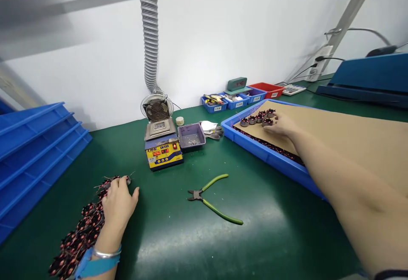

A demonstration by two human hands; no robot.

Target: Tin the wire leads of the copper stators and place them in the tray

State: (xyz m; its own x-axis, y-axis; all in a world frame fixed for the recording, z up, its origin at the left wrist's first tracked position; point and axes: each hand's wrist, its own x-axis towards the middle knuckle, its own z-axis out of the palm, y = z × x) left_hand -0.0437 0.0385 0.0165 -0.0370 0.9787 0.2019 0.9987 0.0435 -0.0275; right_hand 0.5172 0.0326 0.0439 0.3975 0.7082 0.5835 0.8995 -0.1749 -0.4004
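Observation:
My left hand [117, 205] rests over the front end of a long cluster of small wound coils [84, 231], black with copper-red spots and loose wire ends. Its fingers curl down onto the coils and its thumb stands apart; the fingertips are partly hidden. At the right, my right hand [280, 125] pinches a small round coil [267, 122] on the brown cardboard sheet [344, 137] in a blue tray [267, 156]. Several similar coils [252, 120] stand beside it. Diagonal cutters with green handles [219, 216] lie spread on the green mat between my hands.
A yellow-fronted solder pot [164, 154] stands at the back under a grey duct hose [149, 29], with a purple bin [191, 136] and gloves [216, 133] beside it. Stacked blue crates [38, 156] flank the left. Small blue bins [215, 106] and a red bin [267, 89] line the wall.

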